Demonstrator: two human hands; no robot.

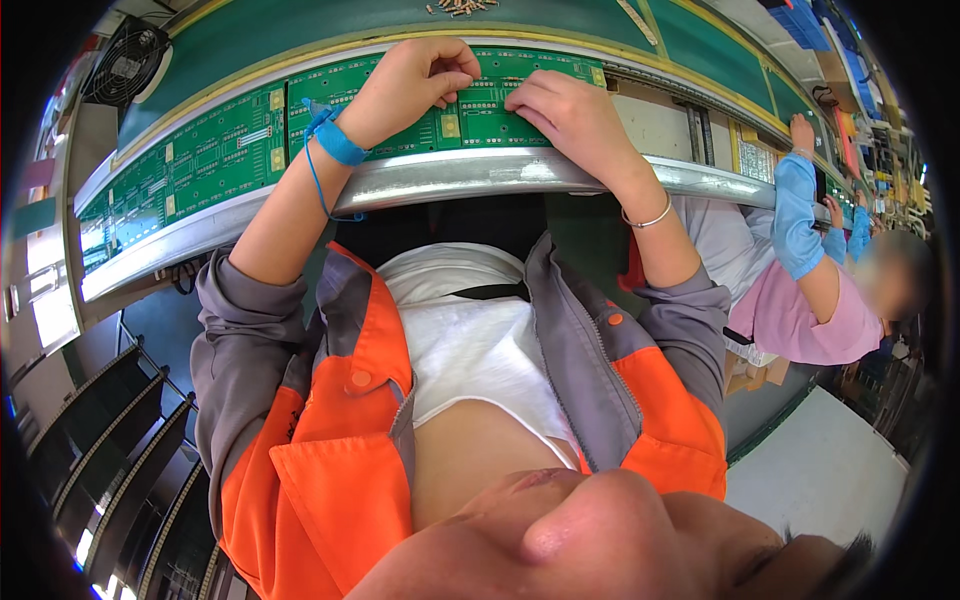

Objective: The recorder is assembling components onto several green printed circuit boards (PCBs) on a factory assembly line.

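A green circuit board (400, 142) with rows of pads and small holes lies on the metal rail in front of me. Over its middle, my left hand (412, 85) pinches thumb and fingers together; anything between them is too small to make out. It wears a blue wrist strap (340, 140) with a thin cord. Just to the right, my right hand (575, 118) is bent down to the board with its fingers drawn together, their tips close to the surface. What they hold, if anything, cannot be told. A second green board (222, 150) sits to the left.
A silver metal rail (450, 178) runs along the near edge. Small light-brown parts (462, 6) lie in a pile on the green surface beyond. A black fan (130, 60) stands at far left. A co-worker's blue-sleeved arm (795, 215) reaches to the line at right.
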